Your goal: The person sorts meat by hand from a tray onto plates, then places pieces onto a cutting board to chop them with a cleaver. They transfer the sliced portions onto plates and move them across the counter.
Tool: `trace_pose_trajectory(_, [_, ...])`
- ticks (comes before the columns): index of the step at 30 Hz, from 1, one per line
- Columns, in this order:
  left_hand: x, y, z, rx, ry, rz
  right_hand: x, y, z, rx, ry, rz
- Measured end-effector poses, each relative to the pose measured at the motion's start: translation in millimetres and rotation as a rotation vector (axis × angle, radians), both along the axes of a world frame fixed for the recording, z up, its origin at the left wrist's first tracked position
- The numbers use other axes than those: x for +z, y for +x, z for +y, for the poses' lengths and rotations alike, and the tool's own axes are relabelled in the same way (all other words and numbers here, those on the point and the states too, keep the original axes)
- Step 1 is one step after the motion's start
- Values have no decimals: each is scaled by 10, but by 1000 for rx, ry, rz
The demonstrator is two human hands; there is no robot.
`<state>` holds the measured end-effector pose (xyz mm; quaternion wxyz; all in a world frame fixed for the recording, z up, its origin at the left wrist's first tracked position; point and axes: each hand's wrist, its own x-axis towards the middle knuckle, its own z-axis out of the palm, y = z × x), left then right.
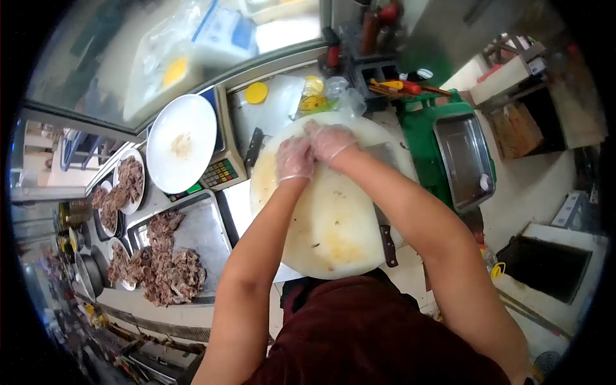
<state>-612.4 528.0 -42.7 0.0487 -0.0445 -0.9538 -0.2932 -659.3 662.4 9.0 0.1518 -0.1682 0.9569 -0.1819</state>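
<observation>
Both hands wear clear plastic gloves and meet over the far part of a round, pale cutting board point(337, 215). My left hand point(295, 158) has its fingers curled in beside the right. My right hand point(331, 140) is also closed, its fingers bent down close to the board. Whatever lies between the fingers is hidden from me. Small dark scraps dot the yellow-stained board. To the left of my left hand, a black-handled knife point(254, 147) lies at the board's edge. At the near right edge rests another knife with a dark riveted handle point(389, 246).
Left of the board stands a scale point(223, 171) bearing a white plate point(181, 151). A metal tray point(208, 224) holds cooked-looking shredded meat point(172, 266), with more on plates point(136, 202) beyond. Plastic bags point(350, 99) lie behind the board. Right, a metal pan point(465, 160) sits on something green.
</observation>
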Motion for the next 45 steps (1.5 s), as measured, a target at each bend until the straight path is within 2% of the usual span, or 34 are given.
trace_pose_trajectory(2, [-219, -17, -30, -58, -69, 158, -142, 21, 8, -3, -41, 3])
trace_pose_trajectory(4, [-206, -26, -21, -62, -33, 78, -132, 52, -15, -4, -14, 25])
trace_pose_trajectory(6, [-306, -35, -30, -84, -36, 229, -24, 60, 32, 8, -53, 40])
trace_pose_trajectory(9, [-161, 5, 8, -103, -35, 272, -1, 7, 37, -22, -32, -57])
trace_pose_trajectory(12, [-224, 12, -11, -118, -82, 252, 30, 10, 41, -18, -49, -110])
trace_pose_trajectory(15, [-124, 53, 15, -130, -67, 284, 155, 70, 59, -129, -92, -173])
trace_pose_trajectory(20, [-250, -1, -30, -219, -56, 302, -73, 171, 67, -170, -190, -26])
trace_pose_trajectory(24, [-323, 2, -58, -246, -1, 325, -8, 298, 85, -136, -172, -8])
trace_pose_trajectory(27, [-348, -21, -57, -218, -112, 302, 102, 368, 100, -230, -302, 46])
trace_pose_trajectory(29, [-358, -4, -21, -226, -89, 338, 324, 491, 215, -424, -553, -24])
trace_pose_trajectory(31, [-245, 12, -25, -179, -17, 344, 154, 592, 574, -468, -884, -153])
trace_pose_trajectory(33, [-145, 78, 28, -54, 123, 213, 231, 797, 1121, -604, -918, 0])
trace_pose_trajectory(34, [-119, 91, 14, -28, 202, 153, 296, 875, 1415, -704, -606, 85])
trace_pose_trajectory(36, [-128, 76, 6, 28, 253, 252, 9, 1004, 2258, -1024, -950, -105])
trace_pose_trajectory(37, [-120, 45, -16, 34, 249, 254, 197, 1153, 2442, -968, -979, 27])
trace_pose_trajectory(38, [-109, -1, -32, 54, 229, 187, 235, 1120, 2703, -1166, -897, -68])
trace_pose_trajectory(40, [37, -95, 2, 78, 208, 123, 183, 1296, 3155, -1220, -771, 61])
trace_pose_trajectory(41, [264, -149, 67, -23, 136, 41, -12, 1358, 3539, -1165, -386, 84])
trace_pose_trajectory(42, [392, -209, 99, -125, 63, -43, -5, 1400, 3482, -1162, -391, 86])
trace_pose_trajectory(44, [136, -304, 87, -195, 41, -90, 16, 1678, 3244, -888, 22, 374])
trace_pose_trajectory(45, [-11, -318, 99, -258, 16, -49, 8, 1814, 2983, -832, -44, 326])
